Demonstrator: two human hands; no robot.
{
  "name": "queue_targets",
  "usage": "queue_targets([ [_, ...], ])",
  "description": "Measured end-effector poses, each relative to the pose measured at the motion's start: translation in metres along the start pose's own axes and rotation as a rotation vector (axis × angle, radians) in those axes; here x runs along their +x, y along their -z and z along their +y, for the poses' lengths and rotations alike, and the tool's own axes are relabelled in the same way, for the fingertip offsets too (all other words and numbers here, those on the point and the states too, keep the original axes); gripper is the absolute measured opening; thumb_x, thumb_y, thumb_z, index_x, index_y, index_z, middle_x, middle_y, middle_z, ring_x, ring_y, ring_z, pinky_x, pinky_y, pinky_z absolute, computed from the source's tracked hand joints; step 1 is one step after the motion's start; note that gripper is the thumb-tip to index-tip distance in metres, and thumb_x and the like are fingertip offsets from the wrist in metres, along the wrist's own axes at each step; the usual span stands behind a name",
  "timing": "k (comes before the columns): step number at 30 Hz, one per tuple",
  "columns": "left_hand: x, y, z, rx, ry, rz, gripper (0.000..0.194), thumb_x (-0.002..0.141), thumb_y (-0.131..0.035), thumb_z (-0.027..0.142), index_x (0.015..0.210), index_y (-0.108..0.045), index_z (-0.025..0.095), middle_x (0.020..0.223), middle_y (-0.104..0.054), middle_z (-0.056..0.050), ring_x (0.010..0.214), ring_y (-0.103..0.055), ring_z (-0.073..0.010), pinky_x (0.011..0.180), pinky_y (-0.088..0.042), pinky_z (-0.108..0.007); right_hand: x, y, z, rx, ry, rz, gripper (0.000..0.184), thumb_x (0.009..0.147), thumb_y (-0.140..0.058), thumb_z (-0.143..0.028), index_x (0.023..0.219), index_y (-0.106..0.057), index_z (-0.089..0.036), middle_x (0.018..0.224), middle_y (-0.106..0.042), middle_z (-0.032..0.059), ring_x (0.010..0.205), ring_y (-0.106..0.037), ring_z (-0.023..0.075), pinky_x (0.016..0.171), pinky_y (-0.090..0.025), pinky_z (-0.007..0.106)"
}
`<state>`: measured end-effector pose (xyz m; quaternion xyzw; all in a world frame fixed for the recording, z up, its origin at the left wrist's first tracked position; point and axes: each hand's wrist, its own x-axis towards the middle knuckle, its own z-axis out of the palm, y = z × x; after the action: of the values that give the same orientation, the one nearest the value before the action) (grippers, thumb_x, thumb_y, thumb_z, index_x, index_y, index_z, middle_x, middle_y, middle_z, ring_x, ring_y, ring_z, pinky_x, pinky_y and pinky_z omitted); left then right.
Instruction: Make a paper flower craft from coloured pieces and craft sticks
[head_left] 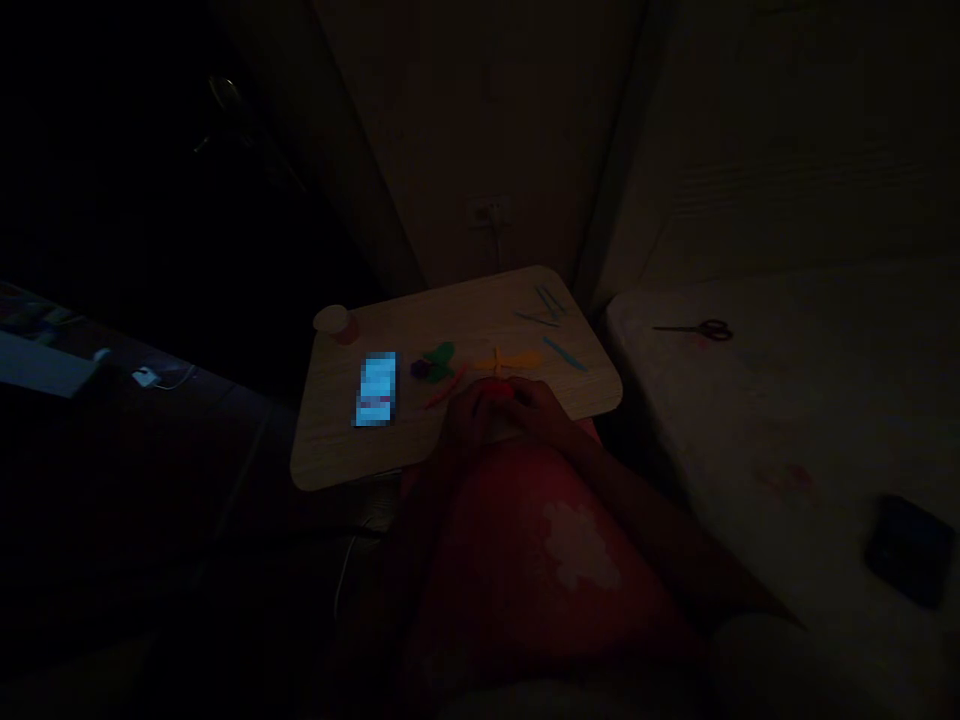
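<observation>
The scene is very dark. My left hand [463,415] and my right hand [540,408] meet over the near edge of a small wooden table [337,440], fingers curled around a small red lump [498,390] between them. A lit phone [376,389] lies flat on the table to the left of my hands. Green and purple pieces [436,360], a red stick [447,390] and yellow-orange pieces [510,358] lie just beyond my hands.
Several thin teal sticks [551,305] lie at the table's far right. A small pale lidded pot [334,322] stands at the far left corner. Scissors [701,329] and a dark box [909,548] rest on the pale surface to the right. A wall socket [489,212] is behind.
</observation>
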<state>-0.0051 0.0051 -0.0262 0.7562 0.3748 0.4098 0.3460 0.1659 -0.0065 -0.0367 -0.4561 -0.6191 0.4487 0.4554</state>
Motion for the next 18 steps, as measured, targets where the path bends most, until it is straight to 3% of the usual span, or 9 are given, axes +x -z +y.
queue_targets([
  [3, -0.0021, -0.0005, -0.0024, -0.009, 0.014, 0.024, 0.036, 0.104, -0.045, 0.044, 0.118, -0.067, 0.02, 0.122, -0.072, -0.011, 0.115, -0.067, -0.0243, 0.101, -0.053, -0.04, 0.001, 0.0005, -0.0007, 0.013, 0.02, 0.012, 0.038, 0.088, -0.065, -0.055, 0.094, -0.07, -0.018, 0.086, -0.067, 0.0044, 0.077, -0.055, 0.0175, 0.07, -0.043, 0.028],
  [6, -0.0033, -0.0003, -0.0035, -0.01, 0.039, 0.068, 0.036, 0.102, -0.05, 0.048, 0.12, -0.063, 0.019, 0.116, -0.072, -0.011, 0.106, -0.069, -0.0229, 0.093, -0.056, -0.036, 0.0015, 0.0018, -0.0012, 0.064, 0.01, -0.041, 0.037, 0.089, -0.063, -0.055, 0.091, -0.069, -0.018, 0.082, -0.066, 0.0033, 0.073, -0.054, 0.0167, 0.067, -0.042, 0.028],
  [9, -0.0031, 0.0012, -0.0038, -0.073, 0.017, 0.026, 0.033, 0.1, -0.053, 0.048, 0.113, -0.063, 0.019, 0.107, -0.072, -0.01, 0.097, -0.07, -0.0216, 0.086, -0.057, -0.034, 0.0013, 0.0031, -0.0004, 0.102, -0.041, -0.02, 0.039, 0.088, -0.063, -0.056, 0.08, -0.066, -0.019, 0.067, -0.058, -0.0003, 0.062, -0.048, 0.0141, 0.058, -0.037, 0.026],
  [13, -0.0021, 0.0012, -0.0059, -0.19, -0.043, -0.051, 0.038, 0.095, -0.062, 0.048, 0.121, -0.06, 0.019, 0.111, -0.072, -0.011, 0.1, -0.071, -0.0233, 0.085, -0.058, -0.035, 0.0009, 0.0043, 0.0016, 0.189, -0.074, 0.032, 0.046, 0.089, -0.061, -0.06, 0.067, -0.056, -0.02, 0.058, -0.049, -0.0033, 0.054, -0.042, 0.0115, 0.053, -0.032, 0.026],
  [18, -0.0005, -0.0012, -0.0105, -0.184, 0.008, -0.004, 0.042, 0.093, -0.065, 0.046, 0.124, -0.061, 0.019, 0.117, -0.072, -0.013, 0.102, -0.071, -0.0238, 0.088, -0.058, -0.036, 0.0022, 0.0032, 0.0015, 0.197, -0.066, 0.007, 0.051, 0.093, -0.055, -0.063, 0.068, -0.056, -0.019, 0.058, -0.051, -0.0028, 0.053, -0.044, 0.0106, 0.052, -0.033, 0.025],
])
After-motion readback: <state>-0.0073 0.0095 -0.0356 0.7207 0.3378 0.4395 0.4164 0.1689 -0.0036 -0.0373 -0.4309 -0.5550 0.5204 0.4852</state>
